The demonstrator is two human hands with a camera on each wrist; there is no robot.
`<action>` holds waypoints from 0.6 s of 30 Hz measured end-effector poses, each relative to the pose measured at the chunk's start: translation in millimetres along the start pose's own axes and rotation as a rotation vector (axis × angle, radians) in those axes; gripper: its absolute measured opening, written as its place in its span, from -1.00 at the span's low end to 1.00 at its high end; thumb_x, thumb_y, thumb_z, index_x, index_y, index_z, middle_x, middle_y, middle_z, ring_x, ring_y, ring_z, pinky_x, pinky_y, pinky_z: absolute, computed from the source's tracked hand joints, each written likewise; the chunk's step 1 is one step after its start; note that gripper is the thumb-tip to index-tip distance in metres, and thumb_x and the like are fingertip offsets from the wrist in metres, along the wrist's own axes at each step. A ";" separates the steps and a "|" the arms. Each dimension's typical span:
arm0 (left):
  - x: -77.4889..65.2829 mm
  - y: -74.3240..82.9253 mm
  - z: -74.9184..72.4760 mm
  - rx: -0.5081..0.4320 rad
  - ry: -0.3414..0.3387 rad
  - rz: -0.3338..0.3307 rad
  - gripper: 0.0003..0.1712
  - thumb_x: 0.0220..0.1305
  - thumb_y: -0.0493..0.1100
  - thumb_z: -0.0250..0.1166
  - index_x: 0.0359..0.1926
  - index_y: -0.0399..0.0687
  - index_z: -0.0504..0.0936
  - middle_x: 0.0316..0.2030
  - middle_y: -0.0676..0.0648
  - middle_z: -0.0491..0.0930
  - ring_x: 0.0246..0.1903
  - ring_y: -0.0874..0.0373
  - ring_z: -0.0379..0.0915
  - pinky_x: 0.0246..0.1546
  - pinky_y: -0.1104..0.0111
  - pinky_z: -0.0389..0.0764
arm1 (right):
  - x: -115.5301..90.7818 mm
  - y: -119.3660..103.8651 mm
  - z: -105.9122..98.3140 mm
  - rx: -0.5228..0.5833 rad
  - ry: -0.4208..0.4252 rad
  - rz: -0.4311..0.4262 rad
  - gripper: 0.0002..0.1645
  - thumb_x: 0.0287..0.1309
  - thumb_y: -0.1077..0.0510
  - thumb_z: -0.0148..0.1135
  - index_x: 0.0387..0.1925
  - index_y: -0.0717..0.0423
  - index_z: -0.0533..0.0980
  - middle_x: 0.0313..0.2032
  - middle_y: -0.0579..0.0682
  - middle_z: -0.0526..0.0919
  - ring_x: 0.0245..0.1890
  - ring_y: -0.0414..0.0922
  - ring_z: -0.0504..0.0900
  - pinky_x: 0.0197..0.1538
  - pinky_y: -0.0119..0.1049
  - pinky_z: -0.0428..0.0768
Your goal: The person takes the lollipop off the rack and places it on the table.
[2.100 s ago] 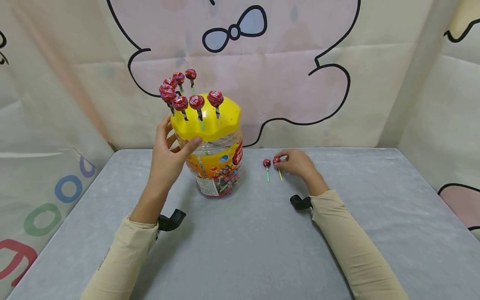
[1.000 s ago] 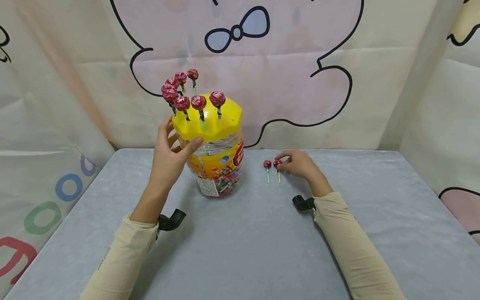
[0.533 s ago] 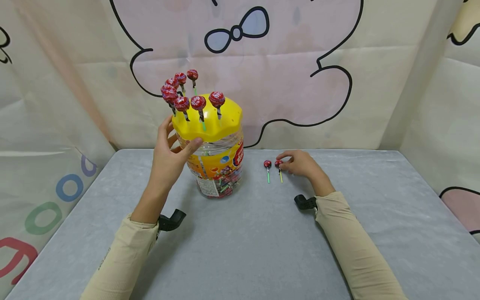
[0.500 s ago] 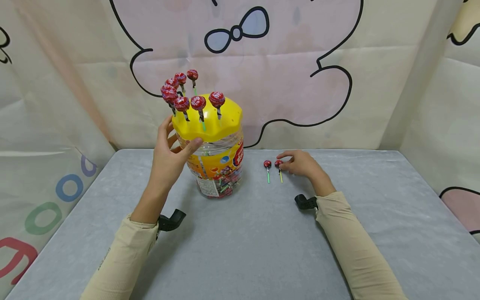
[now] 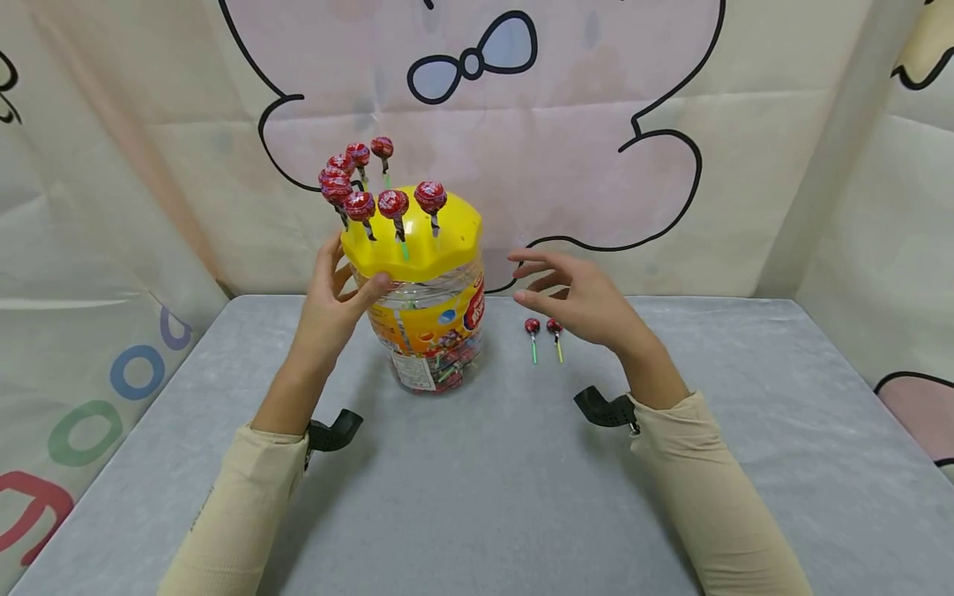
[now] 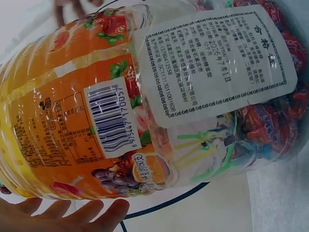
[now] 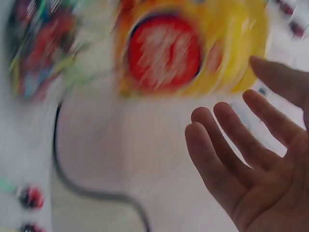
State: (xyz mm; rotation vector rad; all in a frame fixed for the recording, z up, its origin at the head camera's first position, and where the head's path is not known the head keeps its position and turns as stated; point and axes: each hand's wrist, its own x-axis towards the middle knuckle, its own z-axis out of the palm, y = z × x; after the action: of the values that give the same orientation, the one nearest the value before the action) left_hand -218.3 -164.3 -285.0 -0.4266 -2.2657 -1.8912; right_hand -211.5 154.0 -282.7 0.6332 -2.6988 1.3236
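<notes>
A clear candy jar (image 5: 425,319) with an orange label and yellow lid (image 5: 455,223) stands upright on the table. Several red-wrapped lollipops (image 5: 392,204) stick up from the lid, along its left and front. My left hand (image 5: 331,302) holds the jar's left side just under the lid, thumb in front and fingers behind. Its fingers (image 6: 91,212) lie along the jar's edge in the left wrist view. My right hand (image 5: 577,298) is raised right of the jar, fingers spread, holding nothing. Below it, a green-stick lollipop (image 5: 532,331) and a yellow-stick lollipop (image 5: 555,331) lie side by side.
A grey cloth covers the table (image 5: 477,497). Behind it hangs a cream and pink printed backdrop (image 5: 566,165), close to the jar. Wrapped lollipops (image 6: 270,121) fill the jar's bottom. A black camera mount is on each wrist.
My right hand has let go of the yellow-stick lollipop, risen and moved left toward the jar, its fingers spreading. The left thumb has slid slightly left on the jar. Both loose lollipops stay on the table.
</notes>
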 end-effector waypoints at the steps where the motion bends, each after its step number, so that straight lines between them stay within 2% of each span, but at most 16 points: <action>1: 0.1 -0.9 -0.2 -0.005 -0.011 0.001 -0.09 0.35 0.04 0.28 0.54 0.28 -0.05 0.53 0.03 -0.04 0.49 -0.11 0.00 0.46 -0.15 0.12 | -2.0 -8.2 1.9 0.032 -0.011 -0.035 -0.37 0.27 -0.06 0.32 0.35 -0.32 0.38 0.20 -0.12 0.58 0.08 -0.09 0.65 -0.03 -0.10 0.69; 4: 0.1 -2.0 0.1 -0.029 -0.026 0.012 -0.13 0.36 0.01 0.26 0.53 0.27 -0.03 0.53 0.04 0.01 0.48 -0.12 0.03 0.45 -0.17 0.12 | -6.8 -26.3 7.8 0.105 -0.065 -0.116 -0.30 0.29 0.02 0.31 0.41 -0.24 0.31 0.35 -0.11 0.43 0.18 -0.05 0.61 0.09 -0.04 0.67; 7: -0.3 -0.6 0.8 -0.054 -0.017 -0.001 -0.14 0.36 -0.02 0.27 0.52 0.26 0.00 0.52 0.03 0.03 0.45 -0.12 0.08 0.43 -0.18 0.17 | -8.9 -35.8 13.8 0.128 -0.106 -0.148 -0.24 0.29 0.06 0.30 0.46 -0.21 0.25 0.43 -0.11 0.31 0.26 0.00 0.56 0.20 -0.01 0.61; 13: -3.3 5.5 3.8 -0.098 0.016 -0.044 -0.14 0.34 -0.07 0.30 0.52 0.24 0.04 0.50 0.01 0.04 0.43 -0.08 0.05 0.40 -0.20 0.22 | -8.7 -40.1 20.5 0.144 -0.085 -0.127 -0.29 0.32 0.05 0.27 0.44 -0.27 0.27 0.42 -0.13 0.31 0.27 0.00 0.55 0.23 0.02 0.58; 18: -9.2 15.8 10.6 -0.057 0.113 -0.099 -0.04 0.21 0.01 0.43 0.51 0.27 0.07 0.47 0.02 0.10 0.37 -0.02 0.14 0.35 -0.11 0.34 | -6.7 -37.5 23.7 0.214 -0.058 -0.107 -0.29 0.34 0.06 0.25 0.45 -0.28 0.25 0.44 -0.18 0.29 0.26 -0.03 0.57 0.22 -0.04 0.60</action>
State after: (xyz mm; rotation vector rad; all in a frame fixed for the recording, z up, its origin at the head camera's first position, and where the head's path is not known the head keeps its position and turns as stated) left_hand -203.9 -152.4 -274.9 -0.2121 -2.2029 -1.9765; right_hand -188.0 117.5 -271.4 0.8349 -2.5456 1.6028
